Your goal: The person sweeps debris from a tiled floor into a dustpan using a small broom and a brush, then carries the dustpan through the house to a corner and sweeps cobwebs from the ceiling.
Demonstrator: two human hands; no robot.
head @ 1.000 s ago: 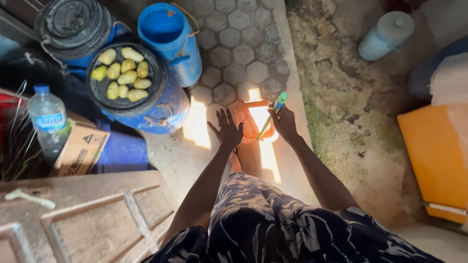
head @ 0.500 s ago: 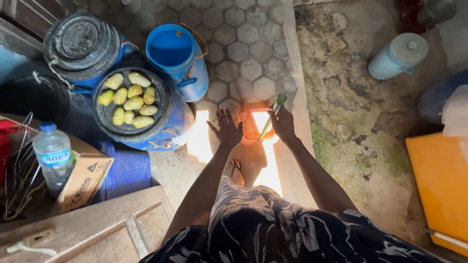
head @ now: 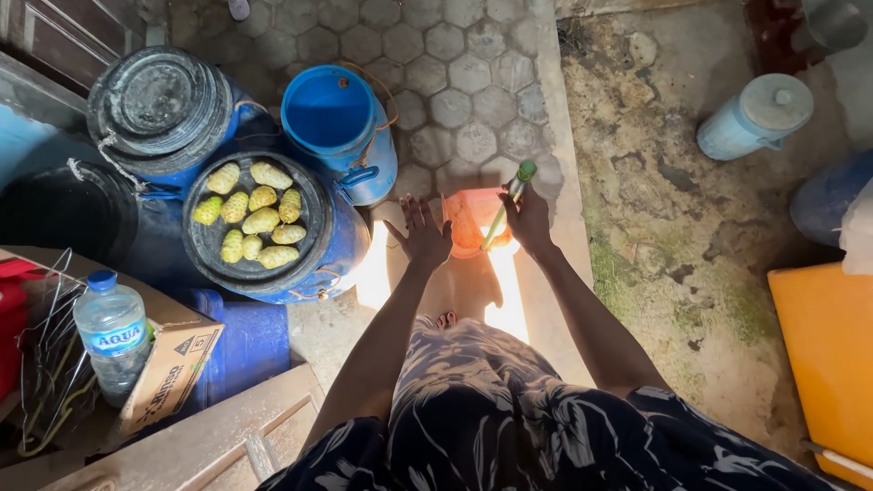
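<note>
Nearest the camera is a dark floral skirt [head: 509,409], both bare arms reaching out over it. The left hand [head: 423,235] is spread flat, fingers fanned, holding nothing, hovering just left of the orange tub [head: 471,218]. The right hand [head: 529,218] is clenched around a thin green-capped stick [head: 506,205], gripping it near the upper end while the lower end angles down into the orange tub.

My guess on handling: the stick looks light and stiff, so a grip high up the shaft like this seems fine. The orange tub looks like thin plastic, probably a bit flexy, so I'd take it by the rim. It sits on the pavement right in a patch of sunlight, straight ahead of the person's legs.

Left of the orange tub: a clear water bottle [head: 114,332] on a cardboard box [head: 168,364], one of each. Further left and beyond, three blue drums: one with a black lid [head: 259,218] carrying ten knobbly yellow-green fruits [head: 261,220], one closed [head: 159,100], one open [head: 338,123]. Far right of the tub, one pale blue jug [head: 759,116] lying on the rough ground, and one orange panel [head: 827,355] closer in.
</note>
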